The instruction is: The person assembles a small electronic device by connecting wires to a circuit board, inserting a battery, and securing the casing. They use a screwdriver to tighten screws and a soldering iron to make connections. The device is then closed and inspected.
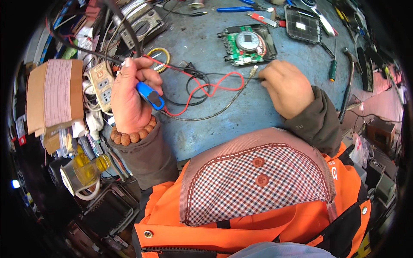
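Note:
My left hand [131, 96], with a beaded bracelet at the wrist, is closed around a blue-handled tool [150, 96] with a rounded loop end; its working end is hidden. A thick black cable [129, 32] runs down to the fingers of this hand. My right hand [287, 89] is closed in a pinch, and a thin black wire [247, 79] leads to its fingertips. Between the hands lie a looped red wire [223, 76] and a braided cable [215, 115] with a metal tip. Beyond the right hand sits an opened device [249, 43] showing a green circuit board and round part.
Left of my hand stand a power strip [102, 86], a cardboard piece [56, 96] and an analog meter [144, 26]. A yellow ring [167, 60] lies behind. Blue-handled pliers [241, 8], a black cover [302, 23], a green screwdriver [333, 69] and a hammer [350, 71] edge the bench.

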Tool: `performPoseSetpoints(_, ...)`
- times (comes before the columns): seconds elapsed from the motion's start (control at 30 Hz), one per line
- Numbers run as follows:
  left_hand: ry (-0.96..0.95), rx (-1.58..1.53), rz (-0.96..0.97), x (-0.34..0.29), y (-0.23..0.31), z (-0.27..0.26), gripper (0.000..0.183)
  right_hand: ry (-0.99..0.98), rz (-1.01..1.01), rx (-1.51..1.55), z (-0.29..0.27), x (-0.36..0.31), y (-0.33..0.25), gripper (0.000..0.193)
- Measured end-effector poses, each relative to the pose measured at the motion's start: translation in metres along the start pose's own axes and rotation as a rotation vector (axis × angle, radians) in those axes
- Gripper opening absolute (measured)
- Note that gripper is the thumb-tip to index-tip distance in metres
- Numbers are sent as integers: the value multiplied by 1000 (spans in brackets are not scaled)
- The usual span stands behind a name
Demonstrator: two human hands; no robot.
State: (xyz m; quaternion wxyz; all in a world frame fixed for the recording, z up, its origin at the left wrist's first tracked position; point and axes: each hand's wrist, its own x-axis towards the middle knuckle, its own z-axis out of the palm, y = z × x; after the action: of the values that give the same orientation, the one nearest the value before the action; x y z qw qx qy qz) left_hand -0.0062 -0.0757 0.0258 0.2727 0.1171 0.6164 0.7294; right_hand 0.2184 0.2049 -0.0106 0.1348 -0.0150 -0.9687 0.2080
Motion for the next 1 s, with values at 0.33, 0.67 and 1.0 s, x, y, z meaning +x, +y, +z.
performPoseSetpoints(0.33,66,160,121,-11,12,-29,27,133,-159,502,-26,46,-47,24)
performPoseSetpoints(0.67,286,-39,59,-6,17,-62,32,-122,-734,283,70,138,-104,22)
performPoseSetpoints(1.0,264,-85,69,0,7,-63,52,-150,-881,69,105,135,-117,18)
